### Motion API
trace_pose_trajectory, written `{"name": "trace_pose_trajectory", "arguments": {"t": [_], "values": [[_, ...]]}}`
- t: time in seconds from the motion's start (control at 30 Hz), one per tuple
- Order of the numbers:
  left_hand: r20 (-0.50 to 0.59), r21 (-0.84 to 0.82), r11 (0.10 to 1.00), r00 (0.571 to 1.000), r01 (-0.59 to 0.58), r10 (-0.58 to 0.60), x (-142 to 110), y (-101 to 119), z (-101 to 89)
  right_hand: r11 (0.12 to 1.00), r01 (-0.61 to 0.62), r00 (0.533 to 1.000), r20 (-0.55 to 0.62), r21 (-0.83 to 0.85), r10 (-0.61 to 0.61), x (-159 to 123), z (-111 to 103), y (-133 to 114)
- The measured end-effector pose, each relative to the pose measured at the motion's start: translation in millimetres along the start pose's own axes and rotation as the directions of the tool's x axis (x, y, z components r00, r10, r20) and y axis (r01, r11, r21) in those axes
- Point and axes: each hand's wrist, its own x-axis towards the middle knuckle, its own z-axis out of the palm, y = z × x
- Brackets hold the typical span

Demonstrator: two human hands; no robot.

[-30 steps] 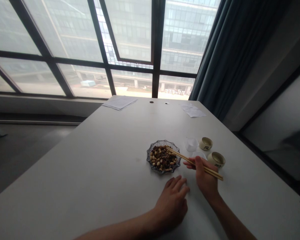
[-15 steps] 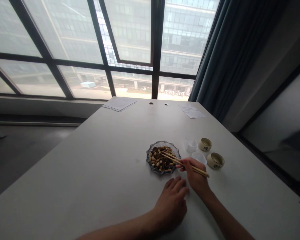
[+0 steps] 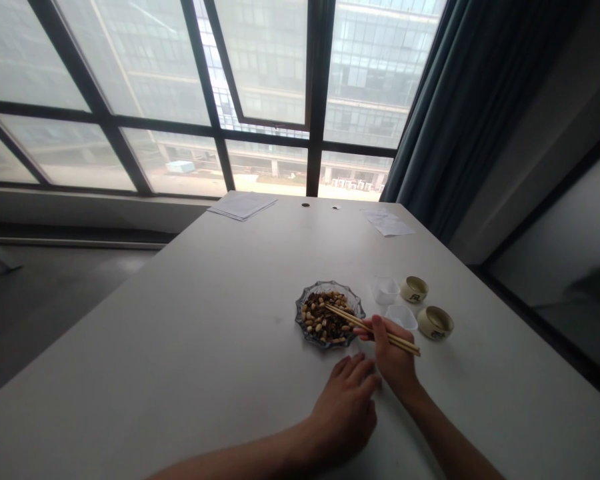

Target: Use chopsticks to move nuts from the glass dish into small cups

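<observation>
My right hand (image 3: 394, 350) is closed around a pair of wooden chopsticks (image 3: 375, 331). Their tips reach into a scalloped glass plate (image 3: 359, 303) heaped with peanuts (image 3: 312, 319) and dark brown pieces (image 3: 330, 328) too small to name. Whether the tips pinch anything I cannot tell. My left hand (image 3: 344, 403) rests on the white table just in front of the plate, fingers stretched out and holding nothing. Right of the plate sit two clear plastic containers, the farther one (image 3: 385, 292) and the nearer one (image 3: 401, 316), the latter partly behind my right hand.
Two beige ceramic bowls with dark markings, a far one (image 3: 414, 289) and a near one (image 3: 435, 324), stand right of the containers. Papers (image 3: 243, 206) lie at the table's far left corner, and a sheet (image 3: 387, 223) at the far right. Windows and a blue curtain (image 3: 440, 133) are beyond.
The whole view has shifted slightly, so things sit a little farther right. My right hand keeps the chopsticks in the plate, and my left hand stays on the table.
</observation>
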Motion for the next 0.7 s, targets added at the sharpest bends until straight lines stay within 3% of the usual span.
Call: {"name": "trace_pose_trajectory", "arguments": {"t": [0.47,0.57,0.7], "values": [[-0.001,0.015,1.000,1.000,-0.011,0.011,0,-1,0.7,0.995,0.098,0.986,-0.139,0.014,-0.095,3,-19,-29],[0.002,0.023,1.000,1.000,-0.007,0.007,0,-2,1.3,0.993,0.117,0.969,-0.219,-0.016,-0.118,-2,-39,-44],[0.010,0.031,1.000,1.000,-0.006,0.006,0,-3,2.2,0.984,0.138,0.917,-0.362,-0.115,-0.170,-14,-84,-59]]}}
